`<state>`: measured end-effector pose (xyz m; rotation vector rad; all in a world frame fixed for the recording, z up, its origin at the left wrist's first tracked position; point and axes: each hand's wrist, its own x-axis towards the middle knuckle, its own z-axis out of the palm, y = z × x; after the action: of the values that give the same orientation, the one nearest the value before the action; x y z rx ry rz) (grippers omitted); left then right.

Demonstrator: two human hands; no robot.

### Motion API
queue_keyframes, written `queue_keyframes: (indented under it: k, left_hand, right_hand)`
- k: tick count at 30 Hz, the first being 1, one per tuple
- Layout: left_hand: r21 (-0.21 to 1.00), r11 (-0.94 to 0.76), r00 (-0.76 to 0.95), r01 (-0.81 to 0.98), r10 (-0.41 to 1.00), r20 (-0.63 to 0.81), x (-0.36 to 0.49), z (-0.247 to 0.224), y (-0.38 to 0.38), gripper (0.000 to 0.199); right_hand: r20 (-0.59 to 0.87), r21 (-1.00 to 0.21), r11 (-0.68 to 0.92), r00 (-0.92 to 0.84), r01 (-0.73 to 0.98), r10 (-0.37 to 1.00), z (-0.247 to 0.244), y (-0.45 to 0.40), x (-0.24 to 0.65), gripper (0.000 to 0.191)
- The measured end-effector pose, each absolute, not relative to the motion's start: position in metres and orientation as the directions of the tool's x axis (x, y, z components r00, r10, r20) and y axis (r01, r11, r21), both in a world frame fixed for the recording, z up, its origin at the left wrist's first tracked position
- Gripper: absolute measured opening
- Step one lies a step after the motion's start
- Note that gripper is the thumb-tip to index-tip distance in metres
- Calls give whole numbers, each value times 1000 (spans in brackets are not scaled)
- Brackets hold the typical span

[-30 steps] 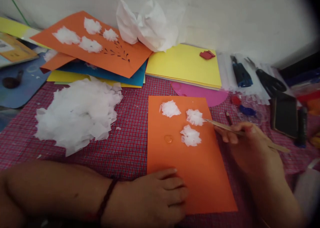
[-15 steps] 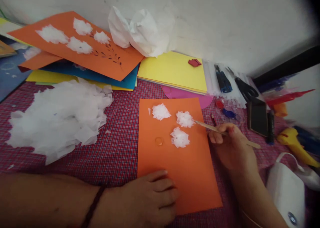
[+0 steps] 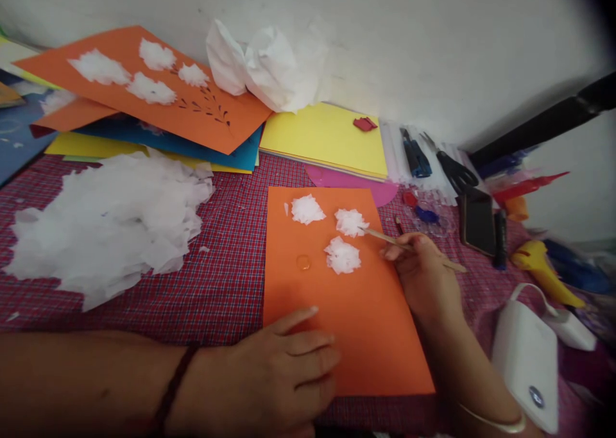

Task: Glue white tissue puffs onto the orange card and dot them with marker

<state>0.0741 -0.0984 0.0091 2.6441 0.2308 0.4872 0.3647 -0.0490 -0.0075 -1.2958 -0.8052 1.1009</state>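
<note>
An orange sheet (image 3: 360, 335) lies on the checked cloth, bearing several things: an upper left white paper puff (image 3: 308, 209), an upper right puff (image 3: 351, 222), a lower puff (image 3: 342, 254) and a clear round blob (image 3: 303, 262). My left hand (image 3: 283, 367) rests on the sheet's lower left part, fingers apart, holding nothing. At the right edge my right hand (image 3: 426, 277) pinches a thin wooden stick (image 3: 387, 237), whose tip touches the upper right puff.
White paper pieces (image 3: 106, 226) are heaped at left. Behind stand a decorated orange card (image 3: 192, 117), yellow sheets (image 3: 322, 140) and crumpled white paper (image 3: 269, 66). Scissors (image 3: 455, 168), a phone (image 3: 477, 220), a yellow glue gun (image 3: 543, 268) and a white device (image 3: 527, 361) lie at right.
The view has shifted slightly. My left hand's index finger has spread away from the others. The stick's tip has moved from the upper right puff's edge a little further onto it.
</note>
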Motion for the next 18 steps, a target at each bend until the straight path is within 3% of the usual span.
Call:
queue_keyframes:
  k: [4, 9, 13, 18]
  left_hand:
    - [452, -885, 911, 112, 273, 309, 76, 6, -95, 30]
    - [460, -863, 900, 207, 352, 256, 84, -7, -96, 18]
    - [454, -867, 914, 204, 335, 229, 85, -10, -94, 17]
    - [442, -873, 932, 207, 313, 182, 84, -3, -89, 19]
  right_hand:
    - [-163, -957, -49, 388, -286, 907, -14, -41, 366, 18]
    - [-38, -962, 63, 357, -267, 933, -7, -39, 372, 17]
    - [52, -970, 125, 323, -210, 945, 15, -49, 371, 9]
    - [40, -938, 103, 193, -331, 980, 59, -69, 354, 11]
